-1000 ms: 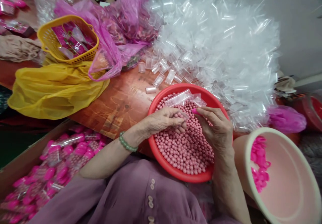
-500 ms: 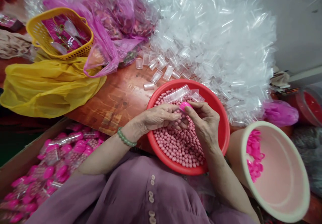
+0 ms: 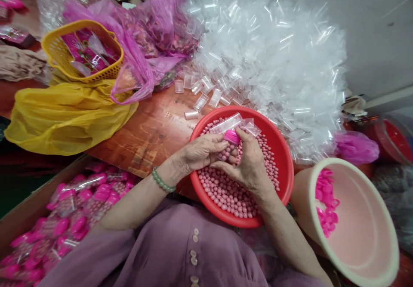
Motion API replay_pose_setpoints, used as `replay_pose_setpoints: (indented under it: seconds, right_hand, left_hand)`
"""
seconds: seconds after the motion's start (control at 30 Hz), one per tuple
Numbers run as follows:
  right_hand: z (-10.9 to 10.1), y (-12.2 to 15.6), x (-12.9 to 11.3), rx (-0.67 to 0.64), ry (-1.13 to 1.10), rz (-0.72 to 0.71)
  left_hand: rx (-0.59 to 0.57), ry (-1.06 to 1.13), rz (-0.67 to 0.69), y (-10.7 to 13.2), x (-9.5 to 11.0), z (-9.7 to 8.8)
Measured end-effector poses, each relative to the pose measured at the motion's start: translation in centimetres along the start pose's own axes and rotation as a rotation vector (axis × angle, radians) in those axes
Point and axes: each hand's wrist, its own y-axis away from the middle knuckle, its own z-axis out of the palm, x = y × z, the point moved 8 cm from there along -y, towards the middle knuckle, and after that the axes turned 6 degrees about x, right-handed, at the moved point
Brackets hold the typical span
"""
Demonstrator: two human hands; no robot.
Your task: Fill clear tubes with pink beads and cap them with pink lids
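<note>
Over the red basin (image 3: 288,166), my left hand (image 3: 200,152) grips a small clear bottle (image 3: 226,150) full of pink beads. A bright pink cap (image 3: 231,137) sits on its top end. Around the bottle from the other side comes my right hand (image 3: 250,160), its index finger against the cap and its thumb stretched low toward my left hand. Its other fingers are partly hidden behind the bottle. Loose pink beads (image 3: 226,190) fill the basin below. Clear empty tubes (image 3: 226,123) lie on the beads at the basin's far side.
A large heap of clear tubes (image 3: 274,54) covers the table's back. At right, a cream tub (image 3: 361,218) holds pink caps (image 3: 326,201). Capped bottles fill a box (image 3: 71,209) at lower left. A yellow basket (image 3: 82,78), yellow bag (image 3: 64,119) and pink bags (image 3: 142,72) stand left.
My right hand has turned, its thumb leaving the cap and swinging down to the left. The pink cap now shows more of its side. The view has shifted slightly.
</note>
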Motion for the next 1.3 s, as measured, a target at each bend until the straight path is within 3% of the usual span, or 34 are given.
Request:
replay_pose_setpoints:
  seconds: [0.2, 0.43, 0.77, 1.0, 1.17, 1.3]
  right_hand:
    - [-0.6, -0.2, -0.8, 0.092, 0.076, -0.053]
    - [-1.0, 0.0, -1.0, 0.126, 0.081, -0.083]
    - [-0.7, -0.2, -1.7, 0.152, 0.085, -0.154]
    - [-0.2, -0.1, -1.4, 0.153, 0.057, -0.128]
    - [-0.1, -0.5, 0.2, -0.072, -0.244, 0.082]
    - [-0.8, -0.4, 2.4, -0.019, -0.469, 0.346]
  left_hand:
    - [-0.010, 0.006, 0.051, 0.1, 0.6, 0.4]
    - [-0.088, 0.021, -0.043, 0.3, 0.2, 1.0]
    - [0.059, 0.088, -0.006, -0.2, -0.2, 0.2]
    - [0.146, 0.044, 0.143, -0.3, 0.3, -0.2]
    - [0.112, -0.090, 0.166, 0.0, 0.6, 0.3]
    - [0.083, -0.237, 0.165, 0.1, 0.8, 0.7]
